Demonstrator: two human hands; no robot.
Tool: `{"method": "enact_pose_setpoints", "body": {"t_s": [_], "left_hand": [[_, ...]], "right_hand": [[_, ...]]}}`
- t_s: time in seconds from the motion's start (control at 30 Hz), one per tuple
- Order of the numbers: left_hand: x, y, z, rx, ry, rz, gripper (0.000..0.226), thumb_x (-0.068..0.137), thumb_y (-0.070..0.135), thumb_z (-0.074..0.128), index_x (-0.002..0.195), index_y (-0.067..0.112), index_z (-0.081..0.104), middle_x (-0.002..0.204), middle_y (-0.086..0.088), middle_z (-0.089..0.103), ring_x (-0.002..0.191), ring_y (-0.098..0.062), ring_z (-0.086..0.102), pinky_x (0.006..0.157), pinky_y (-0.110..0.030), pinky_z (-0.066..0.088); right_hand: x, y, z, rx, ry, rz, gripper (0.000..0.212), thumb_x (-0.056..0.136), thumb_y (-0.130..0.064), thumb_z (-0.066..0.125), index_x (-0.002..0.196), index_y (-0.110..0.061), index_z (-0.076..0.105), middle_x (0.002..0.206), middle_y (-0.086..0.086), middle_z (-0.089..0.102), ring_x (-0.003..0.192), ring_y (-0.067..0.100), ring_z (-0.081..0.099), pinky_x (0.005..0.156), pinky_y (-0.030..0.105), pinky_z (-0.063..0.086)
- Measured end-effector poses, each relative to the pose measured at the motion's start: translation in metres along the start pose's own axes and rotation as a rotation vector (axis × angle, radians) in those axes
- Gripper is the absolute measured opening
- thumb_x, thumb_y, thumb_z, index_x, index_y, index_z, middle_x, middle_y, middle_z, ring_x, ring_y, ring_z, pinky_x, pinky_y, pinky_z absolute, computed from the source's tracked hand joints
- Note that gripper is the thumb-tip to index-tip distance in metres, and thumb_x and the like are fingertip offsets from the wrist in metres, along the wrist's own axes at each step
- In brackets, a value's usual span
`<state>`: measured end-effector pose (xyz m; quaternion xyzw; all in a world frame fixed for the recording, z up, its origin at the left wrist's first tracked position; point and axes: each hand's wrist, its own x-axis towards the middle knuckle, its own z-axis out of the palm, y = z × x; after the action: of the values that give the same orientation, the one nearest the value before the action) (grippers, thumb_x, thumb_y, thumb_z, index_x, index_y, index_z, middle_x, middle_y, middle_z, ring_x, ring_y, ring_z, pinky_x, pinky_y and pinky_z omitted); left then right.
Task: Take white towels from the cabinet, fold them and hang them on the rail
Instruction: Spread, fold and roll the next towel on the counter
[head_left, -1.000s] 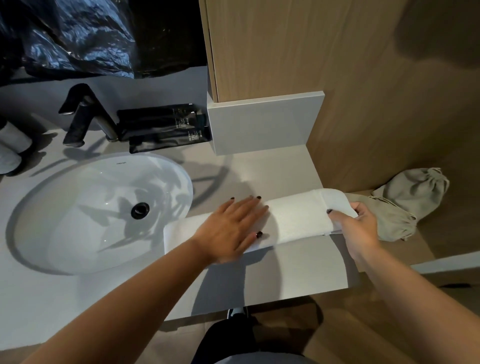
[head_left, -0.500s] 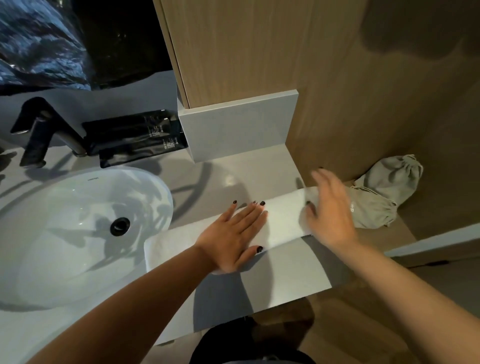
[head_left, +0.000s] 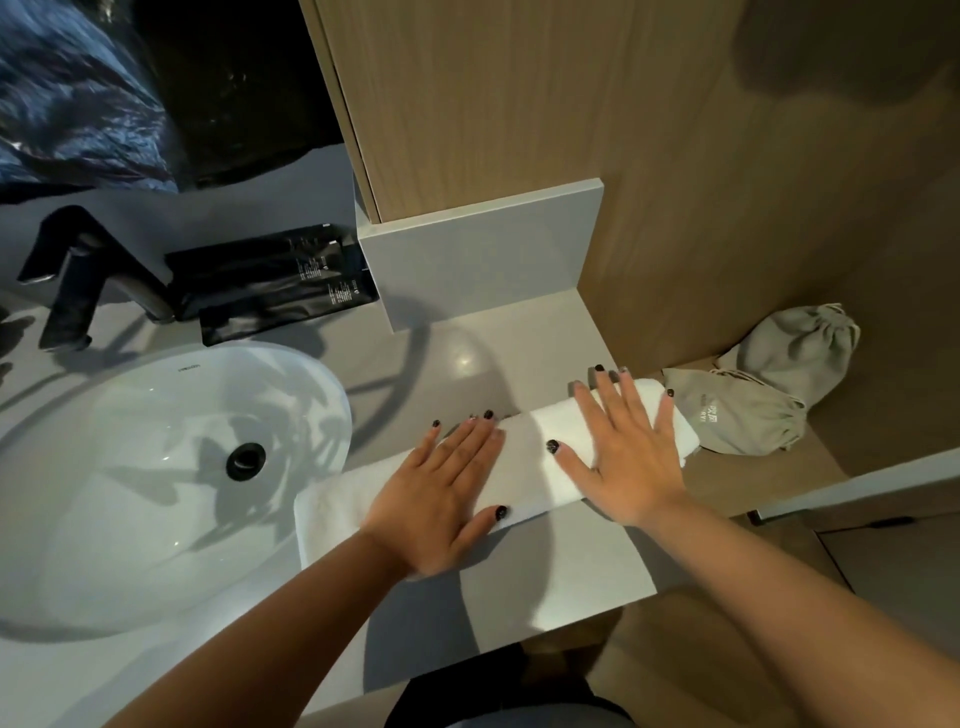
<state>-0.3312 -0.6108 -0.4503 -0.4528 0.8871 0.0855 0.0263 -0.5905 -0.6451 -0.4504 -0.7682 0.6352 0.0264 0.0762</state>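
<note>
left hand (head_left: 441, 488) flat, fingers straight, on white towel (head_left: 524, 457), right hand (head_left: 628, 452) pressing its seemingly folded end likewise

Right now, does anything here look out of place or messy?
Mostly tidy. The towel lies flat across the counter under both flat hands, left and right, with its left end reaching the sink rim. The only untidy thing: two cloth bags lie crumpled on the ledge, right of the towel.
</note>
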Motion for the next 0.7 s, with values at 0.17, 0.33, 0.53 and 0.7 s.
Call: {"method": "enact_pose_setpoints", "body": {"t_s": [0.17, 0.33, 0.53, 0.7], "left_hand": [[-0.038, -0.028, -0.001, -0.047, 0.001, -0.114, 0.074, 0.099, 0.061, 0.014, 0.158, 0.018, 0.002, 0.165, -0.004, 0.005, 0.152, -0.018, 0.0, 0.121, -0.044, 0.008], [-0.059, -0.05, -0.008, -0.05, -0.019, -0.012, 0.074, 0.099, 0.057, 0.024, 0.158, 0.017, 0.003, 0.165, -0.004, 0.009, 0.152, -0.017, 0.004, 0.12, -0.043, 0.014], [-0.067, -0.061, -0.009, -0.14, 0.034, 0.007, 0.077, 0.094, 0.054, 0.037, 0.157, 0.017, 0.016, 0.164, -0.004, 0.018, 0.151, -0.019, 0.017, 0.116, -0.047, 0.031], [-0.061, -0.059, -0.008, -0.068, 0.021, 0.007, 0.077, 0.096, 0.057, 0.031, 0.158, 0.016, 0.01, 0.165, -0.004, 0.013, 0.152, -0.019, 0.011, 0.12, -0.046, 0.019]], "right_hand": [[0.005, 0.0, -0.002, 0.033, -0.032, 0.115, 0.096, 0.078, -0.081, 0.008, 0.155, -0.024, 0.008, 0.164, 0.002, -0.003, 0.149, 0.022, -0.015, 0.118, 0.059, 0.002], [0.013, 0.008, -0.01, 0.169, -0.056, 0.234, 0.108, 0.067, -0.092, 0.025, 0.151, -0.025, 0.014, 0.163, 0.0, 0.003, 0.149, 0.029, -0.002, 0.114, 0.055, 0.019], [0.022, 0.024, -0.011, 0.339, -0.057, 0.337, 0.099, 0.071, -0.085, 0.043, 0.147, -0.027, 0.019, 0.157, 0.001, 0.018, 0.141, 0.026, 0.029, 0.097, 0.044, 0.041], [0.024, 0.029, -0.01, 0.387, -0.038, 0.338, 0.087, 0.078, -0.078, 0.044, 0.146, -0.028, 0.024, 0.146, 0.0, 0.032, 0.122, 0.027, 0.051, 0.08, 0.035, 0.041]]}}
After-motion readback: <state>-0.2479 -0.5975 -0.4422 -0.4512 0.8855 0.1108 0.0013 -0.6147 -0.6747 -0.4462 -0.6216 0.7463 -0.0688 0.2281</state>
